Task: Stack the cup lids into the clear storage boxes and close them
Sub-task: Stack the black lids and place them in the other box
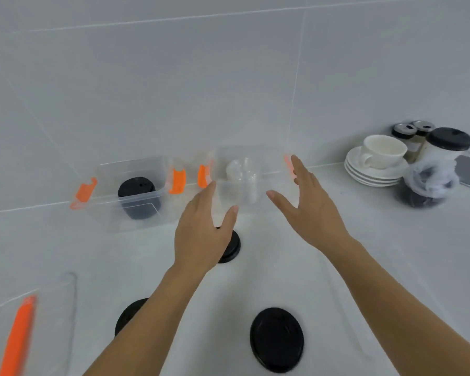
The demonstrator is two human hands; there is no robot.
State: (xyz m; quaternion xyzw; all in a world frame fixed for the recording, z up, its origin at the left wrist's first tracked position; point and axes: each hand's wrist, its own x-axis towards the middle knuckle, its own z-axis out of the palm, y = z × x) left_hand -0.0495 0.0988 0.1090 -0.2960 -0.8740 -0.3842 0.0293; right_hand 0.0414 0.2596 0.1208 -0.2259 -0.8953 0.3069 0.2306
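Two clear storage boxes with orange latches stand against the wall. The left box [106, 183] holds a stack of black cup lids [139, 198]. The right box [266, 161] holds clear lids [242, 175]. My left hand [204, 229] and my right hand [310, 196] reach out with fingers spread on either side of the right box, holding nothing. Black lids lie on the counter: one [232, 246] partly under my left hand, one [277, 339] near the front, one [126, 314] half hidden by my left forearm.
A clear box cover with an orange latch [19, 335] lies at the front left. At the right stand stacked white saucers with a cup [377, 158], a lidded cup [445, 147], shakers and a bag of lids [426, 185].
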